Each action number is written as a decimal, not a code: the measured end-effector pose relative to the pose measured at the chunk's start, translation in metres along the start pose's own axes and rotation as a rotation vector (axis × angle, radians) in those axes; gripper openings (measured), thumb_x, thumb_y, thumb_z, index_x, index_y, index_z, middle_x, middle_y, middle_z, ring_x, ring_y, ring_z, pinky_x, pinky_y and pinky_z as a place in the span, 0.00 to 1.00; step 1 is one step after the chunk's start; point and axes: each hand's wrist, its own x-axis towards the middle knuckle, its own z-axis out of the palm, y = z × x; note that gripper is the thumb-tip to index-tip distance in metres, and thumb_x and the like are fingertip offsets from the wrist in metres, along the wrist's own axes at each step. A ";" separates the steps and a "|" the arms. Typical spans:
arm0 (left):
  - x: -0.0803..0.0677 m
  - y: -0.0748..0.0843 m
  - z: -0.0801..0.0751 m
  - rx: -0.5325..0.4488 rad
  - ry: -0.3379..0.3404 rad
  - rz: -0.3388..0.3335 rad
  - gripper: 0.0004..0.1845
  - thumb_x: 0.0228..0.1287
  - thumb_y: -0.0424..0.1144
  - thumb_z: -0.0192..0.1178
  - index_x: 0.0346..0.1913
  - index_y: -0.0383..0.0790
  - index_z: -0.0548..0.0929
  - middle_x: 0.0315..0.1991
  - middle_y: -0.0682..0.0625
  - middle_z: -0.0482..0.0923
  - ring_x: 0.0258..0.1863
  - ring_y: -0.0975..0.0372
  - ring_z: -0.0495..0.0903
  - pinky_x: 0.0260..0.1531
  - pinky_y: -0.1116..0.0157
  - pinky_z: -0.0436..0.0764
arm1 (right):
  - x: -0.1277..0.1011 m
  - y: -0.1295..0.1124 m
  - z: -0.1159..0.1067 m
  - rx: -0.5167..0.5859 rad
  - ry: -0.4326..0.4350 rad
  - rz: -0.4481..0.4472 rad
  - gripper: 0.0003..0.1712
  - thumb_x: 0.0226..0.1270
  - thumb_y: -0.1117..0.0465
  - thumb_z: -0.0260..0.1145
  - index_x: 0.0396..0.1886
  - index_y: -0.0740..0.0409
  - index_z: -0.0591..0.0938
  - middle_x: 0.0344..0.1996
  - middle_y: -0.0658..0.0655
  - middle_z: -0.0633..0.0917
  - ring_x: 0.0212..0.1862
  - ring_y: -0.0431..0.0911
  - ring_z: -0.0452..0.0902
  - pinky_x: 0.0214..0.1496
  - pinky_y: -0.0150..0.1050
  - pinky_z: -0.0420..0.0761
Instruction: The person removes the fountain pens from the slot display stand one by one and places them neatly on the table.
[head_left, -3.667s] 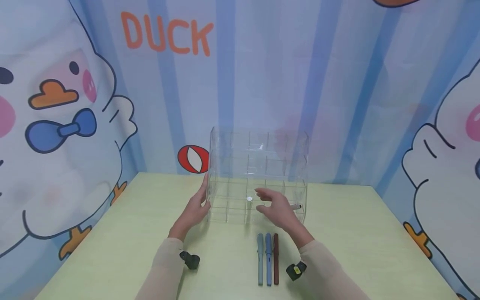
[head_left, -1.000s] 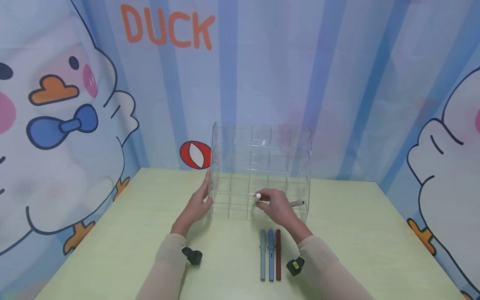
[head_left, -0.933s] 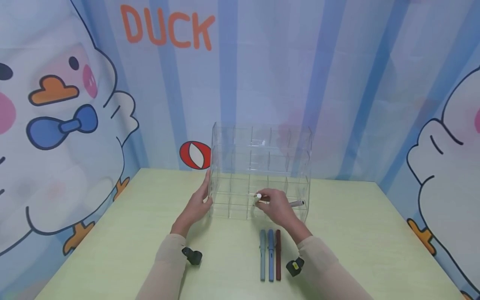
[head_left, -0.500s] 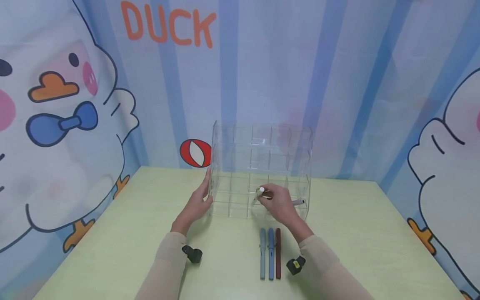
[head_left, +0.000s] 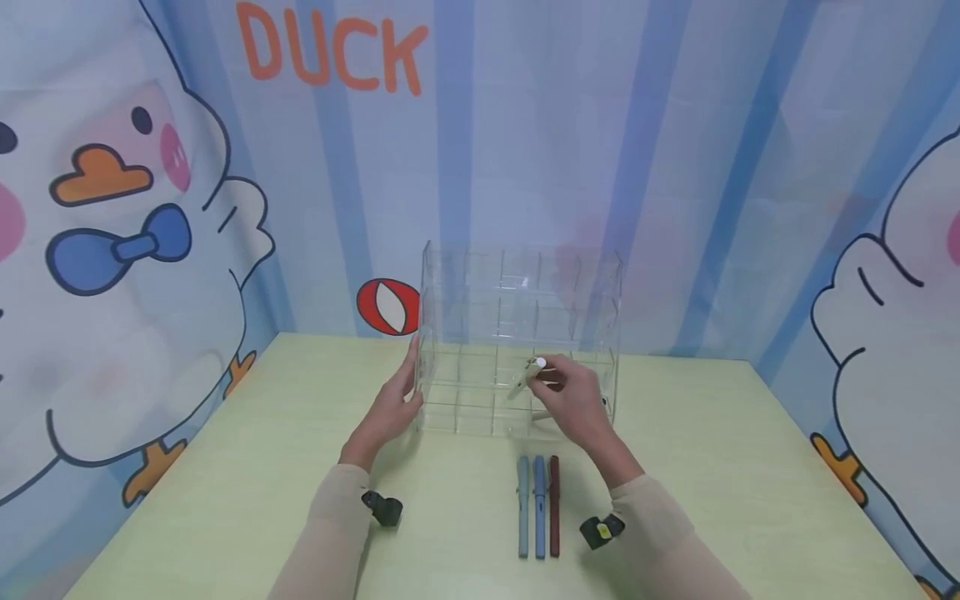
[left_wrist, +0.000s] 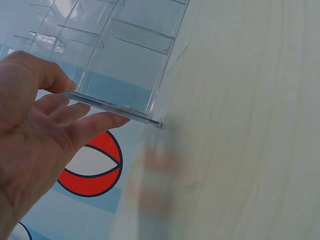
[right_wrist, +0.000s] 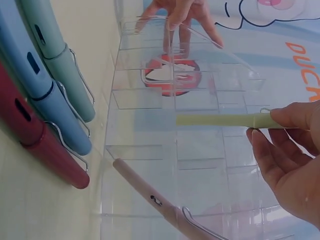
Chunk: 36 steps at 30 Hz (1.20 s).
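A pale green pen [head_left: 525,379] (white-capped end up) tilts into a second-row slot of the clear acrylic grid organizer [head_left: 480,333], which stands upright at the table's back edge.

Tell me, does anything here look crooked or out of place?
Only slightly. A pink pen lies slanted inside the clear organizer, its end poking out, while three pens lie neatly side by side on the table. The right hand holds a pale green pen tilted at the organizer's front.
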 end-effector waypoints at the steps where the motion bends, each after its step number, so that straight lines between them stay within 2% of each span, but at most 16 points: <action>1: 0.000 0.000 0.000 0.000 0.001 0.000 0.49 0.70 0.20 0.46 0.81 0.58 0.34 0.81 0.53 0.35 0.77 0.51 0.47 0.72 0.50 0.57 | 0.000 -0.001 -0.002 0.011 0.013 0.000 0.13 0.64 0.71 0.69 0.48 0.65 0.85 0.42 0.61 0.87 0.45 0.55 0.86 0.45 0.42 0.87; 8: 0.002 -0.004 -0.001 -0.005 0.011 0.005 0.47 0.70 0.20 0.46 0.81 0.53 0.34 0.81 0.50 0.34 0.77 0.48 0.47 0.72 0.47 0.56 | 0.000 -0.002 -0.014 0.068 0.098 0.005 0.18 0.63 0.72 0.69 0.54 0.65 0.84 0.41 0.61 0.88 0.44 0.54 0.86 0.43 0.38 0.87; 13: 0.002 -0.004 -0.001 0.000 0.012 0.004 0.47 0.70 0.19 0.46 0.81 0.51 0.34 0.81 0.50 0.34 0.77 0.50 0.47 0.72 0.49 0.57 | -0.002 -0.004 -0.024 0.127 0.145 0.024 0.24 0.62 0.72 0.69 0.59 0.64 0.81 0.40 0.63 0.87 0.44 0.55 0.85 0.43 0.31 0.85; 18: 0.001 -0.001 -0.001 0.000 0.004 -0.001 0.48 0.70 0.20 0.46 0.81 0.54 0.34 0.81 0.53 0.34 0.77 0.52 0.47 0.72 0.51 0.57 | -0.006 -0.005 -0.033 0.176 0.181 0.030 0.31 0.62 0.73 0.70 0.66 0.62 0.76 0.40 0.64 0.86 0.42 0.52 0.85 0.42 0.28 0.84; 19: -0.001 0.005 -0.002 -0.003 0.001 -0.003 0.47 0.70 0.20 0.46 0.81 0.53 0.34 0.81 0.52 0.34 0.77 0.51 0.47 0.72 0.51 0.57 | -0.007 -0.005 -0.034 0.184 0.189 0.026 0.32 0.61 0.73 0.70 0.67 0.61 0.76 0.40 0.64 0.86 0.42 0.50 0.86 0.42 0.29 0.84; 25: 0.001 0.004 -0.001 -0.005 0.006 -0.005 0.47 0.70 0.20 0.46 0.81 0.54 0.35 0.81 0.50 0.35 0.77 0.49 0.48 0.72 0.49 0.57 | -0.013 -0.038 -0.048 0.193 0.224 0.035 0.35 0.60 0.77 0.68 0.69 0.68 0.72 0.42 0.71 0.85 0.42 0.47 0.85 0.43 0.28 0.84; 26: 0.002 -0.001 -0.001 -0.004 0.008 -0.002 0.48 0.70 0.20 0.46 0.81 0.56 0.35 0.81 0.51 0.35 0.77 0.50 0.47 0.72 0.49 0.57 | -0.015 -0.043 -0.050 0.195 0.229 0.035 0.35 0.60 0.78 0.68 0.69 0.70 0.72 0.43 0.72 0.85 0.42 0.46 0.85 0.43 0.28 0.84; 31: 0.000 0.001 0.001 -0.002 0.007 -0.001 0.48 0.70 0.20 0.46 0.81 0.53 0.35 0.81 0.52 0.35 0.78 0.51 0.46 0.72 0.50 0.57 | -0.016 -0.024 -0.051 0.218 0.277 -0.004 0.34 0.61 0.78 0.68 0.68 0.64 0.75 0.44 0.70 0.86 0.42 0.38 0.85 0.42 0.26 0.83; 36: -0.003 0.011 0.001 -0.007 0.014 0.009 0.46 0.69 0.18 0.45 0.81 0.47 0.35 0.81 0.47 0.35 0.77 0.47 0.47 0.72 0.47 0.56 | -0.016 -0.007 -0.054 0.237 0.309 -0.047 0.31 0.61 0.74 0.70 0.65 0.60 0.79 0.44 0.68 0.87 0.40 0.34 0.84 0.41 0.26 0.83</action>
